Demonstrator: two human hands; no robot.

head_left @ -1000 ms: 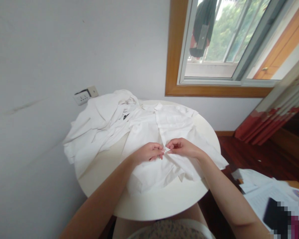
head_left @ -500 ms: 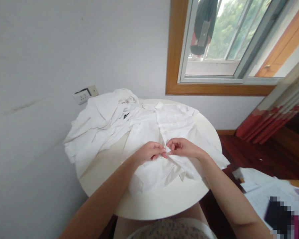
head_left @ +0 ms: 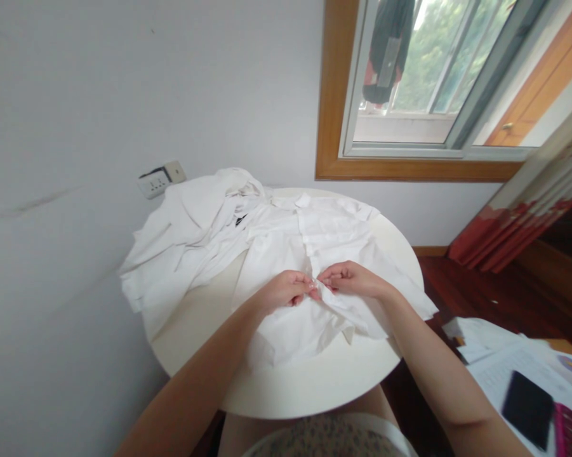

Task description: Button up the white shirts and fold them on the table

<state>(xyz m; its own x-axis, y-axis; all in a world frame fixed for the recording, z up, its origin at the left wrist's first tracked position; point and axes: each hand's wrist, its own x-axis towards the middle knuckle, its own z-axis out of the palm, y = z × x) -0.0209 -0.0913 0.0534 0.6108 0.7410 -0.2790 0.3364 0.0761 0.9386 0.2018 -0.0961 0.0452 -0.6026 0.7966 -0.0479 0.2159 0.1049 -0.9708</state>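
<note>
A white shirt point(head_left: 276, 254) lies spread over the round white table point(head_left: 286, 400), its collar toward the wall and its front strip running down to my hands. My left hand point(head_left: 289, 289) pinches the shirt's front edge between thumb and fingers. Close against it, my right hand point(head_left: 346, 278) pinches the same front strip from the other side. The fingertips of both hands almost meet, and whatever small part lies between them is too small to make out. Below the hands the lower shirt is loosely folded.
A heap of white cloth point(head_left: 190, 222) covers the table's left side by the wall. A power socket point(head_left: 155, 183) is just behind it. At right are papers point(head_left: 499, 362), a black phone point(head_left: 528, 406) and a pink-edged object point(head_left: 571, 431). A window point(head_left: 419, 76) and curtain point(head_left: 514, 216) stand beyond.
My right hand has shifted slightly left and up, its fingers straighter on the shirt's front edge. My left hand stays nearly still. The view has moved very slightly.
</note>
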